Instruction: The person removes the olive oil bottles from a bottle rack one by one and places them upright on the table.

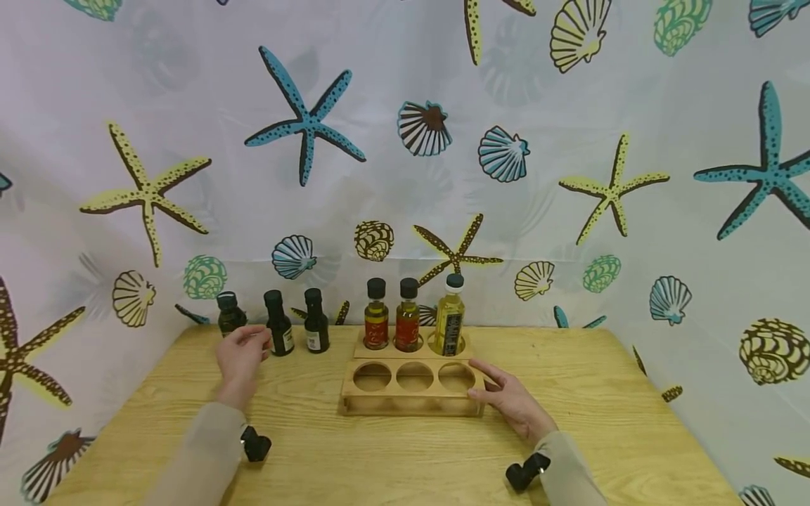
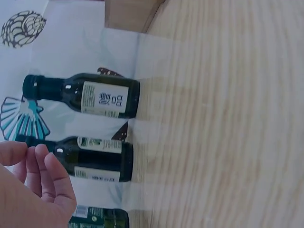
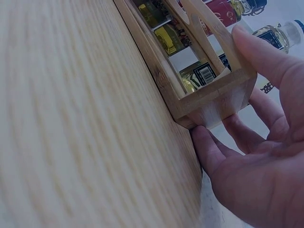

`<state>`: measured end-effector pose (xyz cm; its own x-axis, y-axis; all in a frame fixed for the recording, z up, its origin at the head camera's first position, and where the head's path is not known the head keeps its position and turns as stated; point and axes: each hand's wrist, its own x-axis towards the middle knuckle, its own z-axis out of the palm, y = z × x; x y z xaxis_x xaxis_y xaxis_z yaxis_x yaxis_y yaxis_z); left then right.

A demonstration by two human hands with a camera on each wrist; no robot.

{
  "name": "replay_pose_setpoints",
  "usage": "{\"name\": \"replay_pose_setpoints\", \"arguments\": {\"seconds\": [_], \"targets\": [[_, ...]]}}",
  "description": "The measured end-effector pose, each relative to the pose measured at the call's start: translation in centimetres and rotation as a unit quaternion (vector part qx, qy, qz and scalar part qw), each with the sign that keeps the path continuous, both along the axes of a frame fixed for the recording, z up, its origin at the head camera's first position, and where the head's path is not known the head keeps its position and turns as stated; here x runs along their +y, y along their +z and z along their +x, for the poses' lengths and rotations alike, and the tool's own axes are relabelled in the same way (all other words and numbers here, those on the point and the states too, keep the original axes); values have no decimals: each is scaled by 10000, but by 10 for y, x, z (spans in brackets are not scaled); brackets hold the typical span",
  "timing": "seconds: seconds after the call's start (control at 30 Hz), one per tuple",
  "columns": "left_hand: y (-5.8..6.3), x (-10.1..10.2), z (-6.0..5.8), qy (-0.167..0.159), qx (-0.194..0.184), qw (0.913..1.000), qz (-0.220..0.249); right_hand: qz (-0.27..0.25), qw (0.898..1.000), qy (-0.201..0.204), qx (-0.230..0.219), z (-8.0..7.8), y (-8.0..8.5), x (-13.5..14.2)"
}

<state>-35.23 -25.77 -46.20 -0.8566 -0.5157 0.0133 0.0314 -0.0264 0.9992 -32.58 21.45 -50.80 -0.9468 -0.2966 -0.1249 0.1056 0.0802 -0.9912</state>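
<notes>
Three dark glass bottles (image 1: 280, 323) stand in a row toward the back left of the pale wooden table (image 1: 380, 457). They have dark caps and near-black bodies; the middle bottle (image 2: 97, 159) and the right-hand bottle (image 2: 109, 98) carry whitish printed labels. The person's left hand (image 1: 242, 351) is up beside them, fingers loosely bent around nothing that I can see, close to the middle bottle; whether they touch it I can't tell. The person's right hand (image 1: 511, 404) grips the right end of a stepped, light-wood rack (image 1: 413, 404) at mid-table. Its upper step holds two red-labelled bottles (image 1: 376, 330) and a taller yellow bottle (image 1: 450, 323) with a dark label.

The left hand covers the lower part of the leftmost bottle (image 1: 231, 316), which the left wrist view also cuts off. There, fingers hide part of the middle bottle's neck. In the right wrist view, the rack runs out of frame and its wood partly masks the bottles. Most lettering is too small to read.
</notes>
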Motion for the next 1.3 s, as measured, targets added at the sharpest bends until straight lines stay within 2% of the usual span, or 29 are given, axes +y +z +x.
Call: {"name": "replay_pose_setpoints", "arguments": {"seconds": [0.27,0.53,0.97,1.17,1.27,1.3], "targets": [[0,20,0,-534,-8,9975,-455,-40,10000,31,19,-1,-1,0],[-3,35,-6,-579,182,9981,-133,-33,10000,-2,-5,-2,0,2],[-10,52,-12,-794,231,9963,-247,-15,10000,58,6,-1,0,1],[-6,57,-12,-991,246,9947,-105,-30,10000,43,-1,-2,-2,2],[5,61,-5,-1122,246,9933,-77,-19,10000,19,0,-2,-2,2],[5,62,-5,-1158,270,9929,-92,-19,10000,1,-3,-2,-1,2]]}}
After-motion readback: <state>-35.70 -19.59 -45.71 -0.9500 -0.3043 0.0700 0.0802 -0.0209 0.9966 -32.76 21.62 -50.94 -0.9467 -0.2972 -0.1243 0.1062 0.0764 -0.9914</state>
